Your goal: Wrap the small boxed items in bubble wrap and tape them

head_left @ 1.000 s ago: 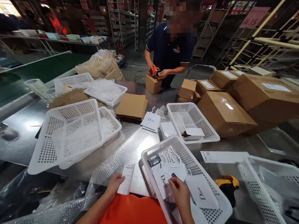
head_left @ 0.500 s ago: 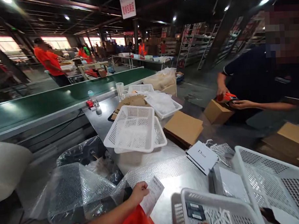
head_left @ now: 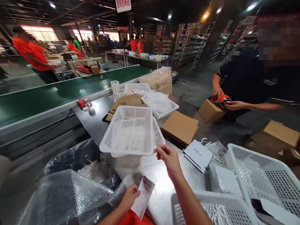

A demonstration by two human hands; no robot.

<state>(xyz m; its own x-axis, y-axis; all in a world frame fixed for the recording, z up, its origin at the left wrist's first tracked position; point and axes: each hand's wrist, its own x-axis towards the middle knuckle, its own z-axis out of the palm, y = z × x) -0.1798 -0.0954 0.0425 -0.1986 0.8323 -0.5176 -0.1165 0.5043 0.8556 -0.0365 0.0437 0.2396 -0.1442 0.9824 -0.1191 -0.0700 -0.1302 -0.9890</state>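
My left hand (head_left: 130, 196) is closed on a printed paper slip (head_left: 143, 197), holding it by its left edge above the metal table. My right hand (head_left: 169, 157) reaches out over the table with fingers curled together. Whatever may be between its fingertips is too small to make out. Its fingertips are close to the front corner of a white perforated basket (head_left: 131, 128) and a second basket (head_left: 158, 133) beneath it; contact cannot be told. Right of this hand lie white Dior paper bags (head_left: 197, 153). My right forearm passes over a basket (head_left: 232, 204) with white cords.
Bubble wrap (head_left: 79, 193) hangs at the left beside a black-lined bin (head_left: 68, 158). Flat cardboard (head_left: 181, 126) lies on the table (head_left: 96, 124). A large basket (head_left: 272, 177) stands at right. A green conveyor (head_left: 53, 101) runs behind. A co-worker holds an orange-red tool on a box (head_left: 211, 111).
My right hand has come up from the bottom edge to the middle of the table by the baskets. My left hand still holds the slip, which is tilted differently. The view has shifted slightly.
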